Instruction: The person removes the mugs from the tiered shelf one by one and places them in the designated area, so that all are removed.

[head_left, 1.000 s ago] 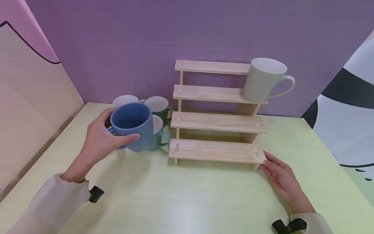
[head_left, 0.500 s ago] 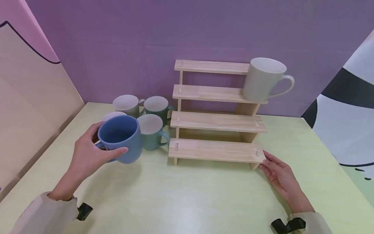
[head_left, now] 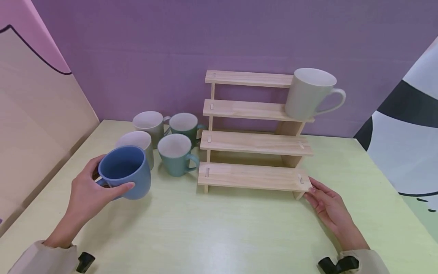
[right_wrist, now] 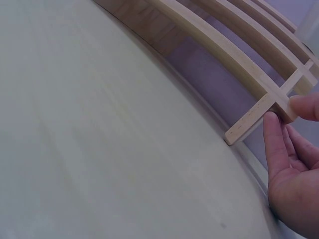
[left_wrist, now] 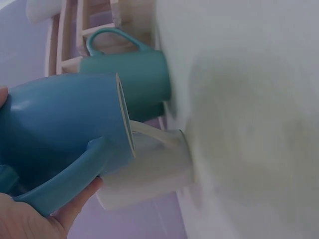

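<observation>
My left hand (head_left: 89, 192) grips a blue mug (head_left: 135, 179) around its handle side, thumb along the near wall. The left wrist view shows the blue mug (left_wrist: 65, 117) raised off the table, its base facing a pale mug (left_wrist: 149, 169). My right hand (head_left: 328, 207) pinches the right end of the lowest board on a wooden four-step rack (head_left: 253, 177). In the right wrist view the thumb lies on top of the board's corner (right_wrist: 281, 107) and fingers lie beneath. A white mug (head_left: 309, 95) stands at the rack's right end, on the second board from the top.
Left of the rack stand a light teal mug (head_left: 176, 160), a dark green mug (head_left: 186, 131), a grey-white mug (head_left: 150, 127) and another pale mug (head_left: 143, 142) partly behind the blue one. A purple backdrop (head_left: 154, 68) rises behind the pale table (head_left: 212, 228).
My left hand has carried the blue mug left and toward me, away from the rack, uncovering the light teal and pale mugs behind it. The right hand stays on the rack.
</observation>
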Tool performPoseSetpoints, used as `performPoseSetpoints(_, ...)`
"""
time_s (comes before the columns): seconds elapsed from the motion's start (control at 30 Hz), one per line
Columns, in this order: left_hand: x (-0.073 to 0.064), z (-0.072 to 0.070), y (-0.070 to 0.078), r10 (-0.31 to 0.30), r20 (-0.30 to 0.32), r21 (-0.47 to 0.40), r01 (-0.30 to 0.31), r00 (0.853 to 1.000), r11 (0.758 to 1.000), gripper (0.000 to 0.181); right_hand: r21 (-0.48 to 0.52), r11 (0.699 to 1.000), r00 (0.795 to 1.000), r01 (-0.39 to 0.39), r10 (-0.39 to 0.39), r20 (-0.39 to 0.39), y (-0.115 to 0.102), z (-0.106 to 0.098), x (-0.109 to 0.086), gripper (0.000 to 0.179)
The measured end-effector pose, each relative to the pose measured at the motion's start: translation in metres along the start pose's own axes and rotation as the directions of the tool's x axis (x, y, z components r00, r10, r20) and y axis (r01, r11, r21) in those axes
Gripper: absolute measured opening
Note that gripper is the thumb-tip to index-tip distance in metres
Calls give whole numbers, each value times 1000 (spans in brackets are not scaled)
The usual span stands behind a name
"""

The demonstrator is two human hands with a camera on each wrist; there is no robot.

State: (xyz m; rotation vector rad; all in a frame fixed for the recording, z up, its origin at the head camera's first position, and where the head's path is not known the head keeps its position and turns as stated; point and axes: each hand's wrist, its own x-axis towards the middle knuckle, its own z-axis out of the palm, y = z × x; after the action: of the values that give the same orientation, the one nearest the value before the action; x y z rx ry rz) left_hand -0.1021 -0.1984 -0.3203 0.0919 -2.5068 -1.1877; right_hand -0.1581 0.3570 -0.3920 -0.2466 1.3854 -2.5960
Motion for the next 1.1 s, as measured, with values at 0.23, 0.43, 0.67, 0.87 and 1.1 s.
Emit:
performPoseSetpoints(0.23,-6,-3,-20,-35,-46,4,35,998,999,81,-12,1000,1000,0,0,5,0,0,0,37)
performPoseSetpoints(0.43,-10,-7,-31,-55,-63,15,56,997,998,81,-17,1000,1000,3,-3,2,1,1,0,37)
performPoseSetpoints(0.67,-9,-9,-42,-50,-51,21,51,997,998,81,-10,1000,1000,21,-20,14,2,0,0,37)
performPoseSetpoints(0.87,-11,-7,-50,-78,-25,25,78,997,997,83,-8,1000,1000,21,-21,22,2,0,0,37)
performPoseSetpoints(1.1,-10,-6,-54,-74,-37,27,75,997,997,83,-4,1000,1000,12,-12,14,1,-2,0,37)
